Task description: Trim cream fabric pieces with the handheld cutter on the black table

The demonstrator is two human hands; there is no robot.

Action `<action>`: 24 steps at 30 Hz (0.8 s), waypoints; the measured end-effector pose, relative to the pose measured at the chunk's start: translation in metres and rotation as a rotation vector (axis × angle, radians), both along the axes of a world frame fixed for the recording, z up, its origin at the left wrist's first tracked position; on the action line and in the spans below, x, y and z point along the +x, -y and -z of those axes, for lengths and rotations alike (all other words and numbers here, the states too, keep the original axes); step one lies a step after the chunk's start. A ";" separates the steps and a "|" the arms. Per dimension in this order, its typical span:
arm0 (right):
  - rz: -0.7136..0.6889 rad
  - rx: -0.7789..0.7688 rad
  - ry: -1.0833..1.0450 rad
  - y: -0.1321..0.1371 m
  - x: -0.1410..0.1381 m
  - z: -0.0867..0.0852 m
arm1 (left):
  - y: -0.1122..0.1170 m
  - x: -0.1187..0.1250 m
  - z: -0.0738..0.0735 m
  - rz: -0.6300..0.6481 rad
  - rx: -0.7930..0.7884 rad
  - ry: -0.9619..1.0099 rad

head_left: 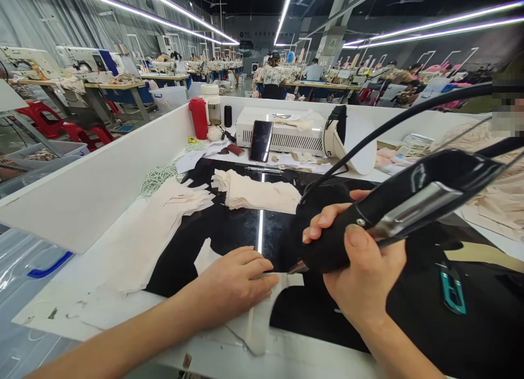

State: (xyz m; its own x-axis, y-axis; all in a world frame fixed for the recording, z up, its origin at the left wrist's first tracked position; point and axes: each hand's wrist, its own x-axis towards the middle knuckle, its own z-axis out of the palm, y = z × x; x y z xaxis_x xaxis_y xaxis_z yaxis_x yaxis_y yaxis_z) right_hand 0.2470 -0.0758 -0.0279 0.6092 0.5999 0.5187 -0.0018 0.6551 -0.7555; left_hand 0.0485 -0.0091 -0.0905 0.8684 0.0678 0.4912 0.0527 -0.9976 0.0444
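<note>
My left hand [241, 278] lies palm down with its fingers stretched out, pressing a pale cut fabric piece [262, 319] against the black work surface. Gripped in my right hand [364, 275] is a black corded hand tool [413, 196] with a shiny metal lever; its exact kind I cannot make out. The tool's narrow metal tip points down at the fabric's edge, just right of my left fingertips. Whether the tip touches the cloth I cannot tell. Beyond my hands lies a stack of cream fabric pieces [257, 191], with a larger pale stack [151, 232] to the left.
Teal thread snips [452, 292] lie at the right. Along the back stand a phone [261, 140], a white vented box [245, 129], a red flask [198, 118] and a jar [212, 103]. The tool's black cable [393, 125] arches across the right side. A white partition [102, 172] borders the left.
</note>
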 end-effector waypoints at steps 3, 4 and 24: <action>0.050 0.023 -0.007 0.001 0.004 -0.001 | 0.000 0.000 0.000 0.015 -0.010 0.024; 0.060 0.024 -0.002 0.002 0.005 -0.001 | 0.000 0.000 0.000 0.021 -0.011 0.029; -0.094 0.019 -0.044 0.013 -0.007 0.000 | -0.004 -0.002 0.000 0.040 -0.019 0.011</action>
State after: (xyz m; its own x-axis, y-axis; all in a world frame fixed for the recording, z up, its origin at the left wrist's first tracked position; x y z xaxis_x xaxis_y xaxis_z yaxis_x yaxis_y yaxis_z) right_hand 0.2397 -0.0892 -0.0278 0.5732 0.6457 0.5045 -0.0965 0.6646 -0.7410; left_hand 0.0462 -0.0054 -0.0904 0.8653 0.0426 0.4994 0.0121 -0.9979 0.0641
